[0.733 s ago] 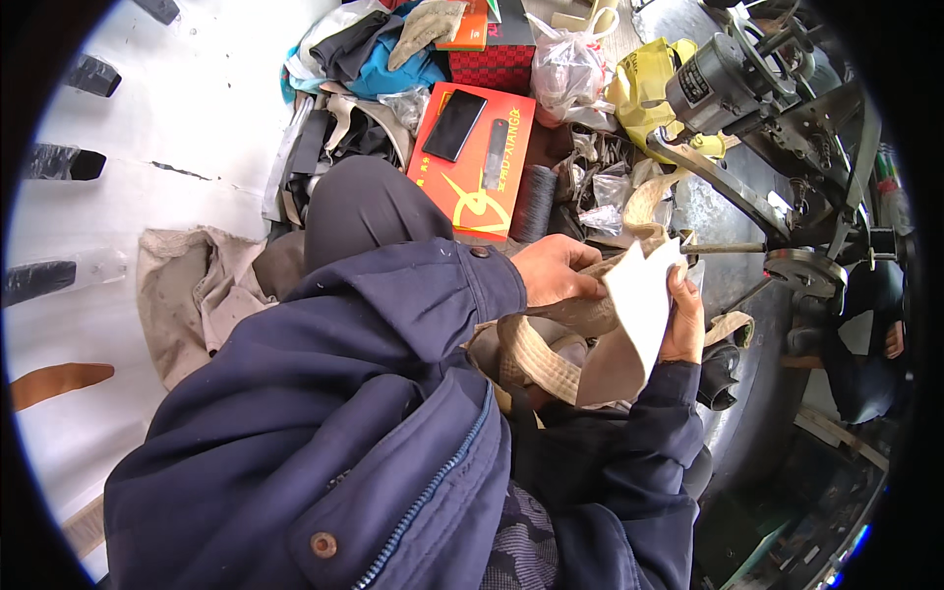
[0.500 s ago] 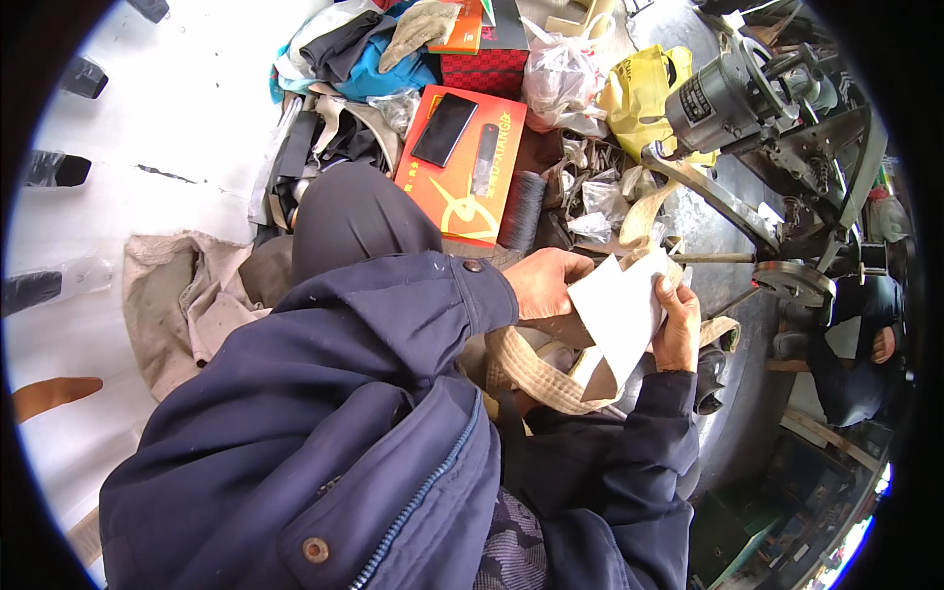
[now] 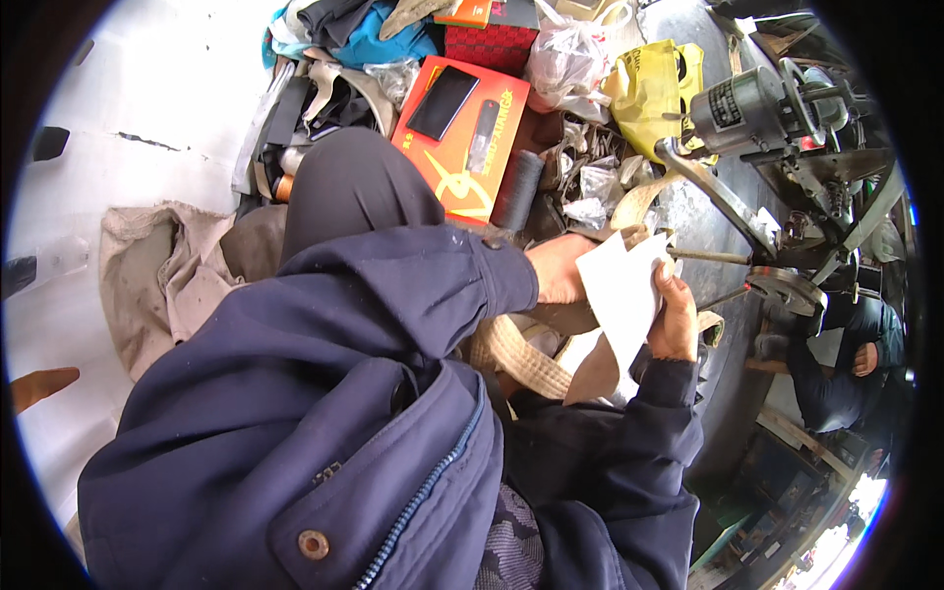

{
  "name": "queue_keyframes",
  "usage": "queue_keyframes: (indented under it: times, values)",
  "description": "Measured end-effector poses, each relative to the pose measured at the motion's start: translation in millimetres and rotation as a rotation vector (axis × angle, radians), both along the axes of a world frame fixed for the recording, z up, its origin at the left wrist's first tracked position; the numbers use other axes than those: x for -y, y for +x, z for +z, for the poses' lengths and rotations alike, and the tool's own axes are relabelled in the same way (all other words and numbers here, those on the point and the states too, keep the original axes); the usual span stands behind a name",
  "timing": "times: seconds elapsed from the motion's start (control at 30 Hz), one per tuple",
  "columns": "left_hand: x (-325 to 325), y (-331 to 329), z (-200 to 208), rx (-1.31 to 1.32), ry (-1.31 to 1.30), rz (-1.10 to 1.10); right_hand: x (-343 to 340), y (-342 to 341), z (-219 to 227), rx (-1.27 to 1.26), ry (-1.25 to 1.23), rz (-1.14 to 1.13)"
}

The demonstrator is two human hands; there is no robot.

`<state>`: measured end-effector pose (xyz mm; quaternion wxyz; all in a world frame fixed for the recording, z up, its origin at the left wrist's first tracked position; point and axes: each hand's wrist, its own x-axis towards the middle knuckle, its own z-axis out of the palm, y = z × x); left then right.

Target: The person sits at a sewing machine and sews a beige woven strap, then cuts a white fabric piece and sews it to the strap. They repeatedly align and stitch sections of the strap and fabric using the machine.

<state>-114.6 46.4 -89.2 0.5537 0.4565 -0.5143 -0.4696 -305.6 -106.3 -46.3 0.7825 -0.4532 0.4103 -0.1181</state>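
Note:
A stiff white sheet (image 3: 621, 285) with pointed corners is in front of me, its lower end showing a grey-brown face. My right hand (image 3: 675, 315) pinches its right edge, thumb on top. On the other side, my left hand (image 3: 559, 269) is curled against the left edge; its fingertips are hidden behind the sheet, so what they grip does not show. A beige stitched strap (image 3: 526, 359) loops below both hands, over my lap. Close beyond the hands, a metal rod (image 3: 710, 256) sticks out from a grey hand-cranked machine (image 3: 733, 113).
A red box (image 3: 454, 138) carries a black phone (image 3: 442, 103) and a flat blade-like tool (image 3: 483, 136). Beside it stands a black thread spool (image 3: 518, 192). Plastic bags, a yellow bag (image 3: 654, 93) and cloth scraps lie farther off. Another person (image 3: 836, 364) sits at the right.
My left hand has moved right, its fingers slipping behind the white sheet. The sheet's lower end has turned, showing more grey-brown. The whole view has shifted slightly.

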Motion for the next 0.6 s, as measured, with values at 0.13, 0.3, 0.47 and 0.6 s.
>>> queue_keyframes:
  times: [0.13,0.3,0.47,0.6]
  values:
    - [10,2,-4,0.328,0.101,0.01,2,4,-9,0.062,0.11,-0.001]
    - [6,-2,3,-0.387,0.485,-0.028,1,4,-17,0.177,0.273,-0.049]
    - [-3,4,16,-0.551,0.509,-0.205,11,-3,-18,0.038,0.241,-0.14]
    - [5,2,16,-0.326,0.573,-0.155,12,-3,-25,0.051,0.211,-0.149]
